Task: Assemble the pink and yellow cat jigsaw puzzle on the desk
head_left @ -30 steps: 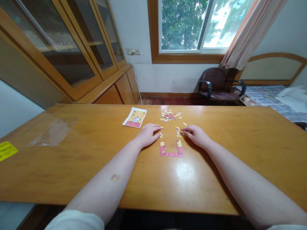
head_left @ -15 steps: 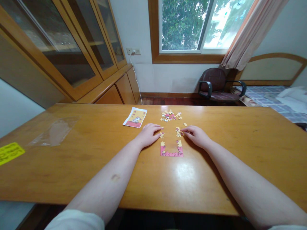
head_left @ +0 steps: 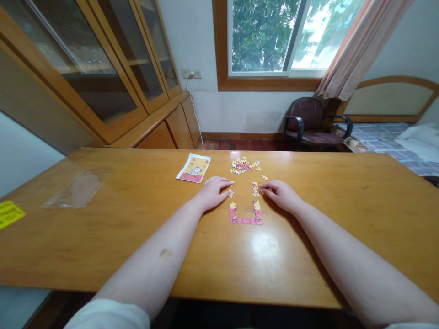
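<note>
On your table [head_left: 103,237]: picture card [head_left: 193,168] near far edge; clear plastic bag [head_left: 79,188] and yellow note [head_left: 8,214] toward left edge. Beyond the far edge you see a maroon armchair [head_left: 310,121].

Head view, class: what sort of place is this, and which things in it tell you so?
Probably a room in a home, likely a bedroom: a bed with patterned bedding by the curtained window, a glass-fronted wooden cabinet, and a wooden table bearing a jigsaw puzzle.
</note>
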Demonstrator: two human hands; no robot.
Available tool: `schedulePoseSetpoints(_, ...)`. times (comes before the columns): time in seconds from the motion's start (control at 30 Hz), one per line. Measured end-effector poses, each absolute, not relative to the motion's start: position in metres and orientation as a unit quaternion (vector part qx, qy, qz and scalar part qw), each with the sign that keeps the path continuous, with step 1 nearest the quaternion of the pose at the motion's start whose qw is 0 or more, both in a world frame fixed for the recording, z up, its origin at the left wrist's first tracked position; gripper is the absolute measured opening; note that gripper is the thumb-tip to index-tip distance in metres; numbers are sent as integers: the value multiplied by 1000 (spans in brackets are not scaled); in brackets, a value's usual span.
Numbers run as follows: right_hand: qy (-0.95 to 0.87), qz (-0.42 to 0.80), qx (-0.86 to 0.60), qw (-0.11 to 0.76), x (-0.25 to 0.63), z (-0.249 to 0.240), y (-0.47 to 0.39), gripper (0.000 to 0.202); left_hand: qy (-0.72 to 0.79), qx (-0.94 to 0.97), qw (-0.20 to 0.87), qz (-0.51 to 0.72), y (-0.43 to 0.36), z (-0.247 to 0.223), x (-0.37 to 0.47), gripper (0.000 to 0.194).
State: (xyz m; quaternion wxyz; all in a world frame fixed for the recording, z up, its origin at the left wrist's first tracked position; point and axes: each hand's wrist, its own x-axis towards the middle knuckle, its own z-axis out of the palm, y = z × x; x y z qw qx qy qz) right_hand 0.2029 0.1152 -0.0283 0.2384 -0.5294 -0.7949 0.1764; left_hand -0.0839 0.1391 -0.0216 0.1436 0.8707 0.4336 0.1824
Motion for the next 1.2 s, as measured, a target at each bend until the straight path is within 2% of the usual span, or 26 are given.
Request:
schedulePoseSetpoints(0.13,-792,180,-533,237,202,-28,115,21,428,873,141,188,140,-24,-84,35)
schedulePoseSetpoints(0.37,-794,177,-531,237,203,-28,115,21,416,879,139,189,140,-21,-83,19)
schedulePoseSetpoints(1.2,-791,175,-536,239,203,-29,115,22,417,877,143,190,141,-20,-82,17)
